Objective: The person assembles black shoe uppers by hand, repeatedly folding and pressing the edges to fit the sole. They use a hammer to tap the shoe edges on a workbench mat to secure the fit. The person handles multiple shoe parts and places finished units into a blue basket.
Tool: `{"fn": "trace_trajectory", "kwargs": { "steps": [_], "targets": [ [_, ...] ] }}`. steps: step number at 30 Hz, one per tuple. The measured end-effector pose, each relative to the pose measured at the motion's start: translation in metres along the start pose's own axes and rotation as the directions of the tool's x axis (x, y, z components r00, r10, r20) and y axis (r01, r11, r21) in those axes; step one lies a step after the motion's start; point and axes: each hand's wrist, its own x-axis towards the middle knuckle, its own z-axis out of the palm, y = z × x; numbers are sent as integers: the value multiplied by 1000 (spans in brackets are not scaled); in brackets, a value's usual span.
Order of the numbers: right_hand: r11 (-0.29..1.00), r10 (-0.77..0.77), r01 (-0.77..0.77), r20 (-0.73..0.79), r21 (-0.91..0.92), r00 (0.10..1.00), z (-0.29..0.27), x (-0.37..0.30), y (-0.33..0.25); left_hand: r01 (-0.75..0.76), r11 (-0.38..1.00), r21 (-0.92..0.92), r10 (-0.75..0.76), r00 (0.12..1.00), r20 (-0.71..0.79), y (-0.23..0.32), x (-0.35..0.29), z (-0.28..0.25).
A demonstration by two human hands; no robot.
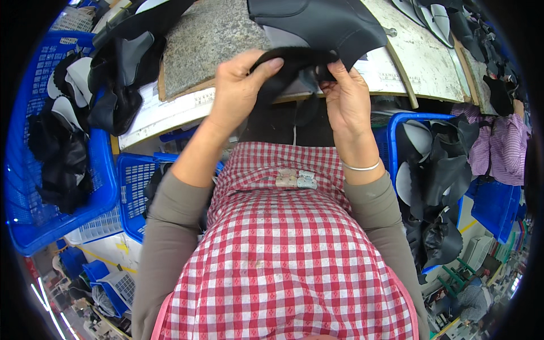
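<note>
Both hands hold a black shoe upper piece [283, 76] over the near edge of the workbench. My left hand [238, 85] pinches its left end, thumb on top and fingers hidden beneath. On the other end, the thumb and fingers of my right hand [348, 96] are closed. The piece is bent and partly blurred, with a grey patch showing between the hands. Just beyond it, a larger black leather upper [323, 25] with stitched seams lies on the bench.
A stone slab [209, 45] rests on the white workbench [430, 62], near a wooden-handled tool [403, 73]. Blue baskets of black and grey pieces stand left [107, 181] and right [392, 136]. More black pieces [122, 68] hang over the bench's left side. Another person's checked sleeve [504, 141] appears far right.
</note>
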Motion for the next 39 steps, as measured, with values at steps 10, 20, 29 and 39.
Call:
{"fn": "trace_trajectory", "kwargs": {
  "steps": [10,20,29,39],
  "targets": [
    [959,-86,116,124,-257,989,-4,-8,-16,261,758,-598,-221,965,142,-12,-44,22],
    [274,73,796,837,-540,542,11,-8,-110,52,999,14,-42,914,-403,20,-31,-129],
    [-159,289,986,957,51,-3,-14,-40,-52,481,765,429,-635,674,377,-30,-78,-75],
    [-105,289,992,953,-67,95,-28,-41,-44,862,434,-261,-523,477,707,-68,-107,-27]
  ]
}}
